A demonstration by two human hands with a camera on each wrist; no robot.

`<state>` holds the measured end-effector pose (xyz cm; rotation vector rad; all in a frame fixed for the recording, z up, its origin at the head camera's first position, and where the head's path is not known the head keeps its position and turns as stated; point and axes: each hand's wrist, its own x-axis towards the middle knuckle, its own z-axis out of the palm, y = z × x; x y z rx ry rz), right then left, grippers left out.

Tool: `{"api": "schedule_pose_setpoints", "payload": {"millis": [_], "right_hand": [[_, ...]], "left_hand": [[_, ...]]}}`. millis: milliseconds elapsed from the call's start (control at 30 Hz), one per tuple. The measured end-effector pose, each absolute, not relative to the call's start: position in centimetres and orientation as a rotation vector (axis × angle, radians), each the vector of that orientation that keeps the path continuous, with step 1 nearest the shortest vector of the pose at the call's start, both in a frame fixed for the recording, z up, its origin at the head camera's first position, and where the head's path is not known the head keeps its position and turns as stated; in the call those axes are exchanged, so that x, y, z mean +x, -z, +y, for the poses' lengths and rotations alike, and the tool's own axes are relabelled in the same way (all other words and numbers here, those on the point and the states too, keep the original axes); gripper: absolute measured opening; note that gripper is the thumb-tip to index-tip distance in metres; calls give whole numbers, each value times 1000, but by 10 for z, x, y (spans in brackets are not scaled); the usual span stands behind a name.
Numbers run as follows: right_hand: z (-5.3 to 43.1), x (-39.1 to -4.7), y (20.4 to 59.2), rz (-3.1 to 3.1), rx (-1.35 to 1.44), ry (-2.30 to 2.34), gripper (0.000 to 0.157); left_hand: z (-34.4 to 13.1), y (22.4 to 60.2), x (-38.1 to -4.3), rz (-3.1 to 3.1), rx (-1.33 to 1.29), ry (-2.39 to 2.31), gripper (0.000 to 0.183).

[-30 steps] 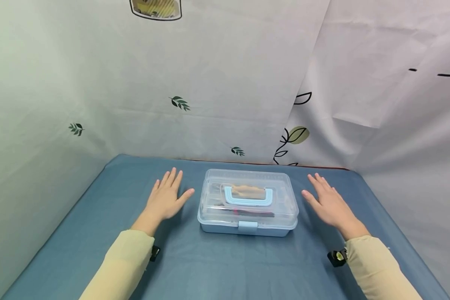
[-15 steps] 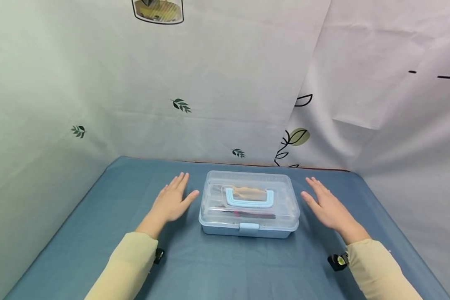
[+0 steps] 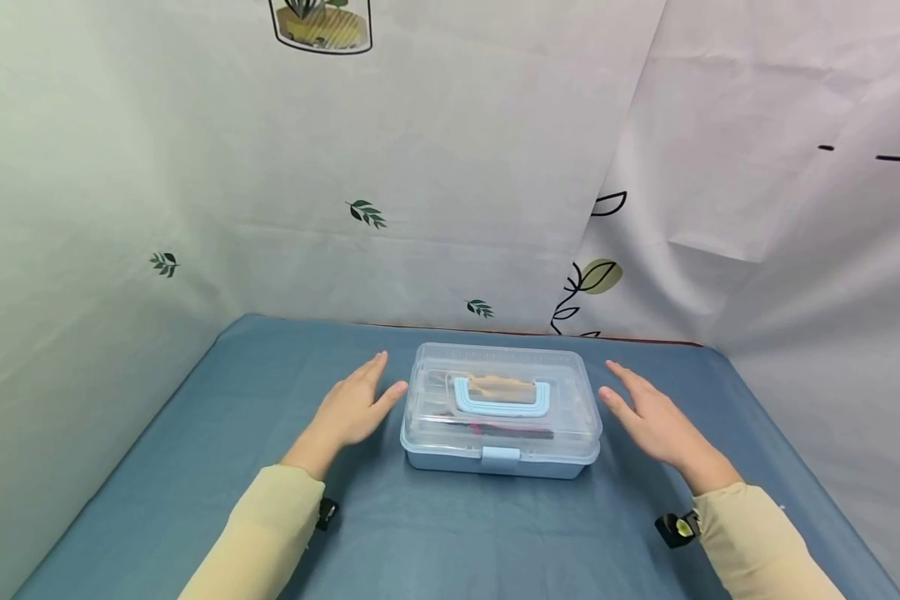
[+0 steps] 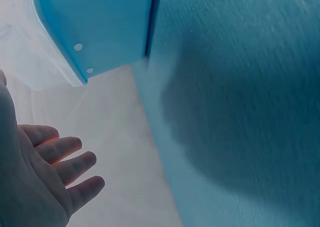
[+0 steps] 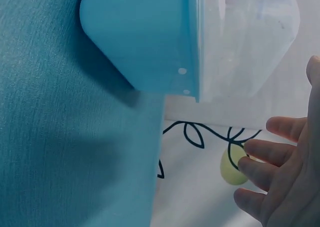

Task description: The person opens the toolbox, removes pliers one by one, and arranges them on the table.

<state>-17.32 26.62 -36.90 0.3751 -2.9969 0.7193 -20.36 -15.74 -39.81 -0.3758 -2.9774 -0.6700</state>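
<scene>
I read place as small screened-off filming booth, barely wider than its table. Pale fabric backdrop [image 3: 457, 108] hangs directly behind blue cloth-covered table [image 3: 435, 542]; left fabric side [image 3: 60, 217] and right fabric side [image 3: 832, 275] close in flanks. Creases and slanting overlap edge [image 3: 633, 108] tell me walls are hung sheets. Botanical prints on them: leaf sprigs [image 3: 367, 213], black-line vine [image 3: 567, 300], planted jar [image 3: 322, 32]. Black wrist cameras [image 3: 675, 530] add recording-setup evidence. Home, office or lab around booth: cannot tell from my feed.
</scene>
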Motion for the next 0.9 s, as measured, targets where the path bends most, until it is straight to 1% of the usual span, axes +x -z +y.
{"api": "schedule_pose_setpoints", "payload": {"millis": [700,900], "right_hand": [[253,-166,354,-2977,414,-852,60],[250,-164,350,-2960,443,-867,58]], "left_hand": [[-152,402,-204,-3015,-347,894,79],[-148,404,-205,-2970,-351,1060,74]]}}
